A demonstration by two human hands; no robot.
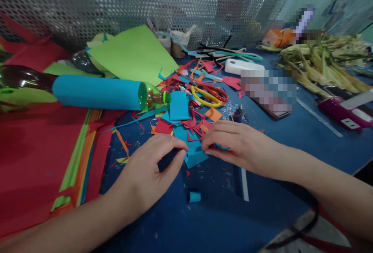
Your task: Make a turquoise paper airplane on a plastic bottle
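My left hand (157, 163) pinches the left edge of a small blue paper piece (196, 159) with thumb and forefinger. At its right edge, the fingers of my right hand (233, 144) are closed on the same paper. A blue curved thing (223, 146) shows partly beneath my right hand; its kind is hidden. Just beyond the paper lie a folded blue paper strip (179, 106) and red paper scraps (164, 126). A small rolled piece of blue paper (194, 196) rests on the table nearer to me.
A bottle wrapped in blue paper (96, 92) lies at left beside coloured sheets (32, 160). Yellow-handled scissors (206, 97) rest among scraps. Rightward are a phone (272, 97), a purple glue gun (344, 111) and dried husks (323, 61). Perforated metal (116, 4) stands behind.
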